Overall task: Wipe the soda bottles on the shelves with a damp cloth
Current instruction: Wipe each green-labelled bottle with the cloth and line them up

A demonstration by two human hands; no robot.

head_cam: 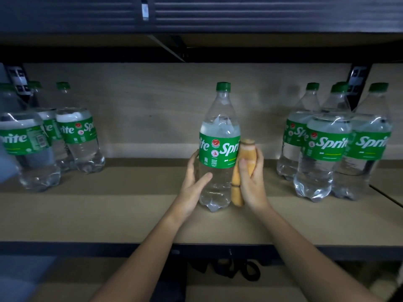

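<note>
We have one bottle (219, 147) standing alone mid-shelf (109, 214), upright, its long axis straight up and down, green cap on top. Our left hand (194, 186) wraps the clear lower body from the left, fingers curled round the back and the thumb lying across the front below the label. Our right hand (250, 177) is on the other side, fingers and thumb closed round the cloth (243, 168), an orange one folded into a long pad. That pad runs parallel to the bottle and presses against its right flank, from the label's edge down nearly to the base.

So here's what the next move turns on, we'd say: the bottle lies directly left of the cloth hand, already touching, and cloth and bottle share the same vertical line. A stroke up or down the side, or a turn of the bottle by the left hand, looks like the natural follow-on. The neck and cap sit well above both hands.

More bottles wait in a cluster at left (78, 136) and another at right (327, 153), both well apart from this one.
</note>
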